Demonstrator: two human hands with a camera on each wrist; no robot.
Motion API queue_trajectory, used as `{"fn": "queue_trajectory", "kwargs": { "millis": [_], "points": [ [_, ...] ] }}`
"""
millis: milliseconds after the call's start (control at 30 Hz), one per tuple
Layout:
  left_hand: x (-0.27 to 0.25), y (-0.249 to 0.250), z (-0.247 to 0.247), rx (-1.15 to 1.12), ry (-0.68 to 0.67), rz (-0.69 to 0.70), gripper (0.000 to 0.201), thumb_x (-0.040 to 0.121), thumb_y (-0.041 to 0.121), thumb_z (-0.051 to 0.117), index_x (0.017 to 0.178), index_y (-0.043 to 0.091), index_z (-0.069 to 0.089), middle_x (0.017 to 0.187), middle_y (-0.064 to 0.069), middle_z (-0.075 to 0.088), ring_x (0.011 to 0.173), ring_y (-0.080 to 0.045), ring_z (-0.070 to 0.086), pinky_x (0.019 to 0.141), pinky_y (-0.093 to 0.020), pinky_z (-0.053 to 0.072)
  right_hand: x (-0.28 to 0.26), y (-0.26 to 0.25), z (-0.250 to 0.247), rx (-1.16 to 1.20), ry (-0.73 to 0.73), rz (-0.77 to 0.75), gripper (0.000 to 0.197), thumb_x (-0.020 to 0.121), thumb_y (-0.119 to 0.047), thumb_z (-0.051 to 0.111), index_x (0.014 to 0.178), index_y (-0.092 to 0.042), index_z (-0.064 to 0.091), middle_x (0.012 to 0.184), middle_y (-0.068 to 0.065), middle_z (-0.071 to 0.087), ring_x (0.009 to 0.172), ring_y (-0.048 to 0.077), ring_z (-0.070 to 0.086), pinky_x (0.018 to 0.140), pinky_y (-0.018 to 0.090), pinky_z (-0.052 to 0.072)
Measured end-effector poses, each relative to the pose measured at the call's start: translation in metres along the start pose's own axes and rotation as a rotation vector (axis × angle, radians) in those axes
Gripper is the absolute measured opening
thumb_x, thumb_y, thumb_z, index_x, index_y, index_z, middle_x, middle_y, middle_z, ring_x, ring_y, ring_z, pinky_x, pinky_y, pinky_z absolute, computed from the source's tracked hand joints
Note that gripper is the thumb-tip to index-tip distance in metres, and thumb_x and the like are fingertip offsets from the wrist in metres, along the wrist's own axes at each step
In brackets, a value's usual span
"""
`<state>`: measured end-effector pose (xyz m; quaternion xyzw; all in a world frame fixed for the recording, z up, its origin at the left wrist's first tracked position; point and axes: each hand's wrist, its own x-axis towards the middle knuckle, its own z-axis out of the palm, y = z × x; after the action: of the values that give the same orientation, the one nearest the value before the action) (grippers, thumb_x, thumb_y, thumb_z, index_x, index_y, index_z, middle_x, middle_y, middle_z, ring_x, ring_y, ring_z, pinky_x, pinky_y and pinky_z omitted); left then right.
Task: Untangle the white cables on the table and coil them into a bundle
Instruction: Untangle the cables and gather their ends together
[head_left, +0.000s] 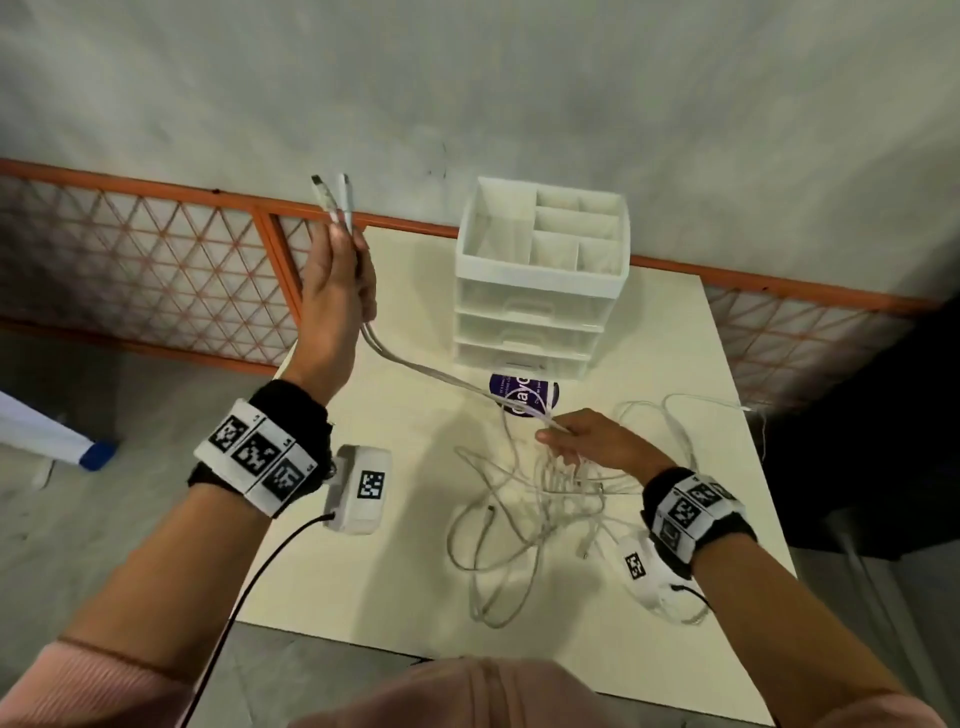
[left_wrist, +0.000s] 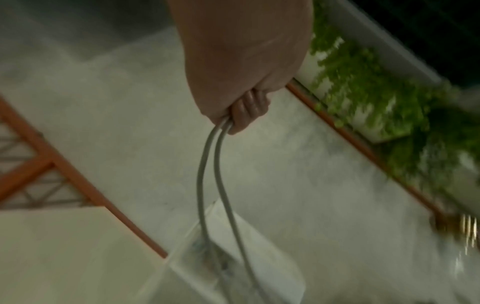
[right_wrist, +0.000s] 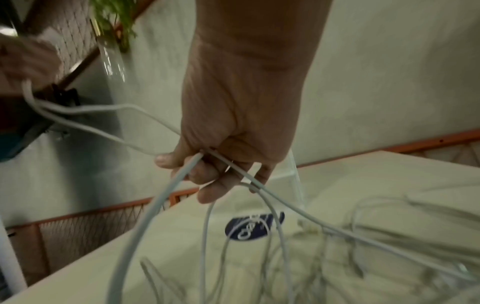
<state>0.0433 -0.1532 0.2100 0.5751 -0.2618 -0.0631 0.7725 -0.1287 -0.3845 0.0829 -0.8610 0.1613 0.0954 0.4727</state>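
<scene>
White cables (head_left: 524, 499), thin and snarled, two strands gripped taut between both hands, left (head_left: 337, 286) and right (head_left: 587, 436).

Dim, flat indoor light here, soft shadows pooling on the table (head_left: 405, 571) under the arms, wide-angle bending at the head view's edges, and both wrist views smeared with motion blur.

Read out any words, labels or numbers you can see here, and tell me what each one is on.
"clayc", partly covered by cables: white letters on the purple round lid on the table.
Small white print on that lid: too small to read.
Square black-and-white marker codes on the wristbands and wrist cameras: patterns, no readable text.
</scene>
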Motion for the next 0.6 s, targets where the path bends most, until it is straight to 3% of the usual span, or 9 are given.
{"fn": "queue_trajectory", "kwargs": {
  "millis": [67,133,200,267,333,400,467,600],
  "points": [
    [-0.008,-0.014,0.0,0.233,-0.047,0.013,0.025,0.098,0.039,0.041,0.077,0.027,0.044,0.059,0.009,0.035,0.053,-0.009,0.029,0.049,-0.024,0.027,-0.002,-0.008,-0.009,0.018,0.024,-0.022,0.028,0.089,-0.027,0.062,0.065,-0.013,0.061,0.045,-0.011,0.057,0.044,0.0,0.051,0.055,0.017,0.04],
    [-0.019,-0.033,0.01,0.407,-0.222,-0.05,0.018,0.084,0.039,0.065,0.077,0.028,0.052,0.057,0.01,0.038,0.055,-0.01,0.034,0.054,-0.024,0.031,-0.002,-0.028,-0.013,-0.031,0.023,-0.056,0.025,0.089,-0.028,0.062,0.067,-0.017,0.061,0.045,-0.015,0.059,0.044,-0.001,0.051,0.053,0.014,0.039],
    [-0.032,-0.052,0.024,0.511,-0.429,-0.178,0.028,0.071,0.028,0.08,0.092,0.021,0.063,0.048,0.014,0.043,0.048,-0.003,0.035,0.051,-0.018,0.029,-0.002,-0.052,-0.015,-0.061,0.001,-0.102,0.023,0.09,-0.028,0.061,0.067,-0.022,0.061,0.047,-0.016,0.06,0.044,-0.001,0.053,0.052,0.014,0.039],
    [-0.041,-0.07,0.034,0.535,-0.605,-0.253,0.043,0.068,0.027,0.083,0.105,0.016,0.064,0.064,0.011,0.057,0.059,-0.006,0.045,0.058,-0.021,0.034,-0.005,-0.072,-0.017,-0.046,-0.024,-0.141,0.019,0.089,-0.026,0.062,0.071,-0.022,0.064,0.052,-0.011,0.061,0.044,0.003,0.055,0.052,0.015,0.041],
    [-0.044,-0.078,0.039,0.552,-0.687,-0.271,0.029,0.076,0.025,0.077,0.096,0.007,0.066,0.069,0.0,0.06,0.063,-0.01,0.048,0.062,-0.023,0.036,-0.01,-0.084,-0.023,-0.005,-0.043,-0.151,0.017,0.089,-0.026,0.062,0.077,-0.015,0.067,0.053,-0.009,0.058,0.044,0.008,0.055,0.051,0.015,0.042],
    [-0.038,-0.077,0.039,0.573,-0.665,-0.257,0.017,0.083,0.023,0.069,0.081,0.006,0.066,0.054,0.011,0.053,0.052,-0.001,0.042,0.055,-0.016,0.031,-0.015,-0.086,-0.03,0.026,-0.044,-0.131,0.024,0.09,-0.027,0.061,0.071,-0.013,0.062,0.043,-0.01,0.053,0.042,0.009,0.053,0.052,0.014,0.042],
    [-0.029,-0.067,0.036,0.588,-0.568,-0.14,0.012,0.087,0.021,0.065,0.079,0.012,0.066,0.046,0.015,0.051,0.045,0.001,0.041,0.05,-0.011,0.029,-0.017,-0.076,-0.036,0.063,-0.021,-0.107,0.028,0.089,-0.029,0.062,0.065,-0.015,0.059,0.041,-0.008,0.05,0.043,0.01,0.051,0.054,0.013,0.042],
    [-0.004,-0.051,0.018,0.489,-0.192,0.02,0.012,0.091,0.023,0.059,0.083,0.016,0.064,0.045,0.016,0.048,0.042,-0.001,0.036,0.045,-0.014,0.029,-0.021,-0.03,-0.041,0.046,0.043,-0.027,0.026,0.085,-0.03,0.067,0.067,-0.011,0.064,0.046,-0.001,0.054,0.048,0.011,0.051,0.061,0.021,0.042]
  ]
}}
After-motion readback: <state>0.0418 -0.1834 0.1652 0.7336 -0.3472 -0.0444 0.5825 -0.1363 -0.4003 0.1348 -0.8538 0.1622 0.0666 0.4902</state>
